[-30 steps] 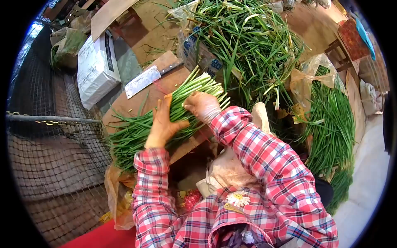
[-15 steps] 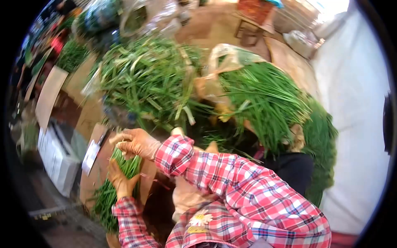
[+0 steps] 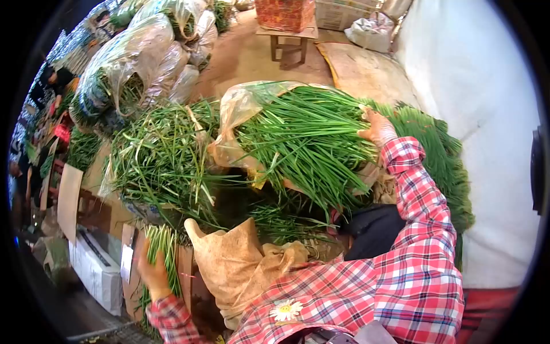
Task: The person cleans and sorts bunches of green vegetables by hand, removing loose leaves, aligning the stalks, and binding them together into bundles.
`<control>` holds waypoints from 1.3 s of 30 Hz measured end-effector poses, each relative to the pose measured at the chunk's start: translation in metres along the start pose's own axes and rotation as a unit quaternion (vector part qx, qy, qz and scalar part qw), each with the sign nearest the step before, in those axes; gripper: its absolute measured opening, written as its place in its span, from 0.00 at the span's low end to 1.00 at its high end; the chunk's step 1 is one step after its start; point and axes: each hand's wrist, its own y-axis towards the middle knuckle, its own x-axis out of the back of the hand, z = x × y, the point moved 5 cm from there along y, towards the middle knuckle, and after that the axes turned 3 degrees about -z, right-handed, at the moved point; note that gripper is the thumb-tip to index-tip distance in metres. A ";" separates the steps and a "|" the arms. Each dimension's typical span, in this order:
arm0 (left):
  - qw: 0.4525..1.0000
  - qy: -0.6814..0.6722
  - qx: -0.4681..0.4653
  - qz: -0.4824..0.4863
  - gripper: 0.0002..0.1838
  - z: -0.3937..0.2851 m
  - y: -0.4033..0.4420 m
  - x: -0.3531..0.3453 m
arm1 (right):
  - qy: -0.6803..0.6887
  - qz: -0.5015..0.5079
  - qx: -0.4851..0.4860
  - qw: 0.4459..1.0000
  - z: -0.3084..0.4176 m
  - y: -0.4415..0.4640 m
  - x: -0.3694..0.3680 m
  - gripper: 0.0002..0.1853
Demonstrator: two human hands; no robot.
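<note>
At the right, my right hand (image 3: 378, 129) has its fingers closed round stem ends at the edge of a big heap of green stalks (image 3: 309, 129), which lies in a clear plastic bag (image 3: 232, 112). Low on the left, my left hand (image 3: 153, 274) rests against a smaller bundle of stalks (image 3: 163, 243) on a board (image 3: 184, 266), its fingers apart. Beside that bundle lies the cleaver (image 3: 127, 261), its blade flat on the board. A looser pile of green leaves (image 3: 163, 155) sits between the bundle and the bagged heap.
More stalks (image 3: 427, 155) lie along the white sheet (image 3: 492, 120) at the right. Filled plastic bags (image 3: 129, 63) stand at the back left. A small wooden stool (image 3: 289, 43) holds a red box (image 3: 285, 14). A white package (image 3: 97, 275) is at the lower left. People (image 3: 54, 80) are at the far left.
The view has swung to the right. My right hand has left the bundle on the board and reached the bagged heap, where it has taken hold of stems. My left hand stays at the bundle.
</note>
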 end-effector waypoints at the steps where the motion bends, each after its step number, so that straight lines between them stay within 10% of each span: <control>1: 0.999 -0.035 -0.015 0.022 0.18 -0.051 0.014 -0.025 | -0.044 0.027 -0.004 0.999 0.003 0.004 0.000 0.48; 5: 0.973 -0.085 -0.092 0.195 0.18 -0.155 0.049 -0.165 | -0.162 0.156 -0.014 0.974 0.002 0.022 -0.027 0.44; 11: 0.935 -0.242 0.117 0.233 0.32 -0.156 0.076 -0.319 | 0.124 0.095 -0.029 0.987 -0.055 0.061 -0.025 0.30; 13: 0.942 -0.236 0.143 0.191 0.35 -0.157 0.076 -0.334 | 0.352 0.085 -0.172 0.916 -0.057 0.050 -0.005 0.31; 23: 0.881 -0.405 0.211 0.124 0.38 -0.211 0.051 -0.299 | 0.686 0.076 -0.161 0.705 -0.024 0.000 0.044 0.15; 27: 0.748 -0.537 0.147 0.360 0.37 -0.269 0.017 -0.273 | 0.726 0.249 -0.107 0.632 0.052 -0.047 0.020 0.18; 31: 0.647 -0.609 0.133 0.439 0.47 -0.288 0.009 -0.250 | 0.593 0.452 -0.057 0.664 0.122 -0.095 -0.025 0.22; 36: 0.517 -0.800 0.220 0.212 0.20 -0.220 0.025 -0.225 | 0.494 0.488 0.011 0.720 0.154 -0.125 -0.058 0.18; 39: 0.548 -0.802 0.203 0.120 0.19 -0.179 0.033 -0.190 | 0.459 0.453 0.031 0.764 0.134 -0.120 -0.068 0.19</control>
